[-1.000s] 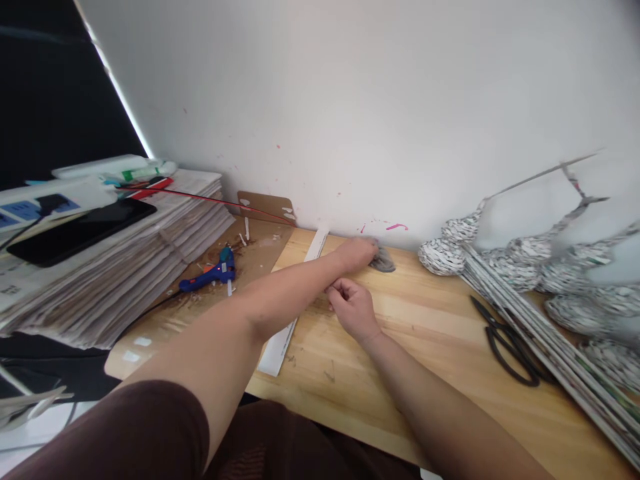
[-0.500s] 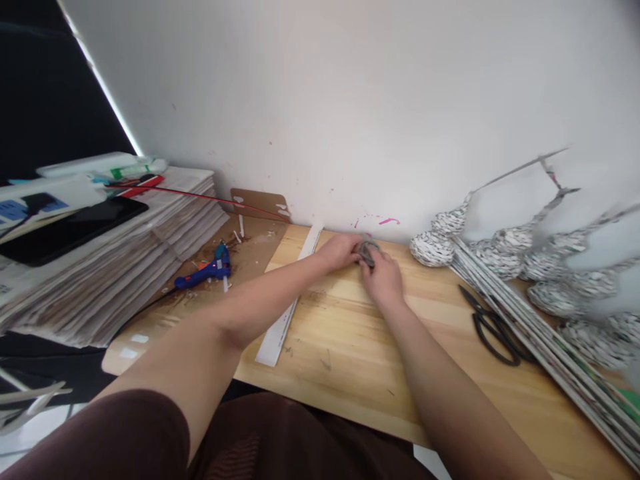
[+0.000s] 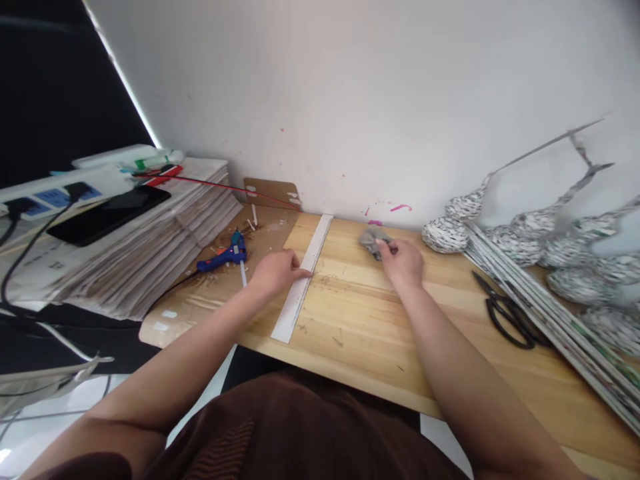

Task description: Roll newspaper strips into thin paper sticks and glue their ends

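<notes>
My right hand (image 3: 404, 261) pinches a crumpled grey wad (image 3: 373, 239), which looks like a rag, low over the back of the wooden tabletop (image 3: 350, 320). Left of it, my left hand (image 3: 275, 272) reaches over a long flat white strip (image 3: 296, 300) with small dark print along its edge. Its thumb lies across the strip, apart from the curled fingers, and nothing shows between them. Small brown scraps (image 3: 327, 283) are scattered on the wood just right of the strip.
A blue glue gun (image 3: 225, 257) lies on cardboard (image 3: 200, 303) at left, beside a tall newspaper stack (image 3: 185, 230) bearing a phone (image 3: 110, 215) and power strip (image 3: 55, 193). To the right are black scissors (image 3: 505, 313), rolled paper sticks (image 3: 545, 327) and woven paper gourds (image 3: 445, 235).
My left hand has left the grey wad and moved left and nearer to the white strip. The right hand still holds the wad. The view has shifted slightly.
</notes>
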{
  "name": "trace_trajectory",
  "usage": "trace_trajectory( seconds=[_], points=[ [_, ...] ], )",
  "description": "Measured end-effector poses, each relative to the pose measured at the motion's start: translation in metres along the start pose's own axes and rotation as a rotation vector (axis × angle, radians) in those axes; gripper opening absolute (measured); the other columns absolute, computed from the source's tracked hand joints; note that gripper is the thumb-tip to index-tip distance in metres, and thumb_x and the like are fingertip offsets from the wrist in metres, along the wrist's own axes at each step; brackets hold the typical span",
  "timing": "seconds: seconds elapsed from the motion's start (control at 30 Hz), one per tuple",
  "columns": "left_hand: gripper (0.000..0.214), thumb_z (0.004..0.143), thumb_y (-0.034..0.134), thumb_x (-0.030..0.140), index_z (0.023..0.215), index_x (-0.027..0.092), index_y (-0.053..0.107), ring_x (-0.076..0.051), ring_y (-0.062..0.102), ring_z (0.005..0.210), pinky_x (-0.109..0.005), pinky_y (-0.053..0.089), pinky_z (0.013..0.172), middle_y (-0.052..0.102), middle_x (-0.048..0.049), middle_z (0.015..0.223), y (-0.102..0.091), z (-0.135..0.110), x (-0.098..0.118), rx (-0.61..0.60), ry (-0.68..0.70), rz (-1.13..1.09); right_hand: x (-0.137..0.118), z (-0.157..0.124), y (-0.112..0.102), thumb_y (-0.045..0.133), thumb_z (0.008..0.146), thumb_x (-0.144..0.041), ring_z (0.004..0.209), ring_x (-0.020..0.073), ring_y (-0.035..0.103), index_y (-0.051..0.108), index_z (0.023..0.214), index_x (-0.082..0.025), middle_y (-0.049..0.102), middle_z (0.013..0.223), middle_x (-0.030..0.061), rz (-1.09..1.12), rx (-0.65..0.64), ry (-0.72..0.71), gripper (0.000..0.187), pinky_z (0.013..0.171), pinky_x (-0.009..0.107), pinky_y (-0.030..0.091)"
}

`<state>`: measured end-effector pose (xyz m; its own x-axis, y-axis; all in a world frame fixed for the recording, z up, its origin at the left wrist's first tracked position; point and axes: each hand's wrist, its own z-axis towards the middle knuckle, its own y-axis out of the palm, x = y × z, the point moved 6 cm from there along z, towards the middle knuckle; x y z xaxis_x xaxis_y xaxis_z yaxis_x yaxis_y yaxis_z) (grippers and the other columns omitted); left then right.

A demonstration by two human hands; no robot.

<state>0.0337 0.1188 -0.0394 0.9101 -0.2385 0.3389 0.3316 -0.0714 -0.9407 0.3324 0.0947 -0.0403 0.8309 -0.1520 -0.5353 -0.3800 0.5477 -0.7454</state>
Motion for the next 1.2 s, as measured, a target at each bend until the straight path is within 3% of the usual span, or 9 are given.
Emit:
trace_trajectory(
  seconds=[0.1, 0.2, 0.3, 0.43, 0.5, 0.6, 0.77, 0.93, 1.2],
  points=[
    [0.030, 0.072, 0.068, 0.050, 0.074, 0.020, 0.064, -0.022, 0.062, 0.075, -0.029, 0.038, 0.060, 0.070, -0.0054, 0.081, 0.005, -0.001, 0.008, -0.035, 0.033, -0.076, -0.009, -0.005, -0.011, 0.056, 0.082, -0.048, 0.089, 0.0251, 0.057, 0.063, 0.088, -0.016, 0.066, 0.092, 0.0120, 0.137, 0.178, -0.085, 0.034, 0.079, 0.036, 0.042],
    [0.020, 0.074, 0.069, 0.040, 0.074, 0.020, 0.063, -0.021, 0.062, 0.074, -0.029, 0.039, 0.062, 0.070, -0.0050, 0.079, 0.004, 0.000, 0.012, -0.021, 0.038, -0.126, -0.029, -0.015, -0.011, 0.057, 0.082, -0.037, 0.090, 0.0231, 0.059, 0.064, 0.089, -0.017, 0.067, 0.093, 0.0102, 0.289, 0.121, -0.219, 0.022, 0.082, 0.037, 0.044],
    [0.023, 0.072, 0.071, 0.032, 0.089, 0.019, 0.062, -0.021, 0.063, 0.079, -0.029, 0.042, 0.067, 0.070, -0.0060, 0.088, 0.000, -0.001, 0.010, 0.054, 0.031, -0.193, -0.050, -0.030, 0.004, 0.059, 0.083, -0.034, 0.072, 0.0189, 0.061, 0.066, 0.082, -0.018, 0.068, 0.081, 0.0068, 0.461, -0.189, -0.207, 0.018, 0.072, 0.034, 0.049],
    [0.041, 0.070, 0.073, 0.026, 0.108, 0.019, 0.059, -0.020, 0.064, 0.077, -0.031, 0.046, 0.072, 0.069, -0.0074, 0.097, -0.001, -0.003, 0.006, 0.085, -0.004, -0.239, -0.066, -0.062, 0.032, 0.061, 0.084, -0.028, 0.066, 0.0158, 0.066, 0.064, 0.103, -0.016, 0.068, 0.094, 0.0095, 0.846, -0.728, 0.177, 0.023, 0.057, 0.029, 0.053],
    [0.038, 0.072, 0.070, 0.022, 0.109, 0.020, 0.059, -0.019, 0.064, 0.076, -0.031, 0.046, 0.074, 0.069, -0.0066, 0.097, -0.001, -0.004, 0.008, 0.082, 0.012, -0.253, -0.075, -0.079, 0.038, 0.061, 0.086, -0.026, 0.076, 0.0164, 0.069, 0.060, 0.112, -0.015, 0.066, 0.105, 0.0125, 1.063, -0.942, 0.352, 0.028, 0.062, 0.028, 0.056],
    [0.036, 0.072, 0.068, 0.017, 0.107, 0.022, 0.062, -0.019, 0.065, 0.075, -0.032, 0.046, 0.076, 0.070, -0.0050, 0.093, 0.000, -0.004, 0.008, 0.083, 0.022, -0.304, -0.085, -0.094, 0.038, 0.061, 0.087, -0.022, 0.086, 0.0161, 0.069, 0.059, 0.115, -0.013, 0.064, 0.113, 0.0147, 1.226, -1.123, 0.453, 0.030, 0.075, 0.028, 0.058],
    [0.038, 0.068, 0.070, 0.019, 0.105, 0.019, 0.063, -0.017, 0.064, 0.073, -0.030, 0.048, 0.070, 0.068, -0.0026, 0.080, 0.006, 0.000, -0.006, -0.001, -0.073, -0.783, -0.090, -0.098, 0.038, 0.056, 0.090, -0.018, 0.089, 0.0173, 0.069, 0.058, 0.117, -0.011, 0.064, 0.113, 0.0148, 1.271, -1.202, 0.460, 0.028, 0.077, 0.027, 0.058],
    [0.041, 0.063, 0.075, 0.016, 0.102, 0.016, 0.062, -0.012, 0.062, 0.069, -0.026, 0.049, 0.069, 0.065, 0.0006, 0.077, 0.002, 0.002, -0.011, -0.027, -0.171, -1.276, -0.093, -0.103, 0.039, 0.056, 0.090, -0.018, 0.084, 0.0168, 0.071, 0.056, 0.120, -0.014, 0.063, 0.113, 0.0133, 1.193, -1.237, 0.426, 0.030, 0.068, 0.025, 0.058],
    [0.044, 0.067, 0.076, 0.015, 0.108, 0.017, 0.061, -0.010, 0.062, 0.067, -0.023, 0.050, 0.064, 0.065, -0.0002, 0.080, -0.007, -0.014, 0.006, -0.063, -0.126, -1.508, -0.107, -0.119, 0.038, 0.063, 0.086, -0.036, 0.080, 0.0162, 0.070, 0.062, 0.115, -0.015, 0.065, 0.111, 0.0127, 1.082, -1.338, 0.244, 0.036, 0.051, 0.017, 0.052]
  ],
)
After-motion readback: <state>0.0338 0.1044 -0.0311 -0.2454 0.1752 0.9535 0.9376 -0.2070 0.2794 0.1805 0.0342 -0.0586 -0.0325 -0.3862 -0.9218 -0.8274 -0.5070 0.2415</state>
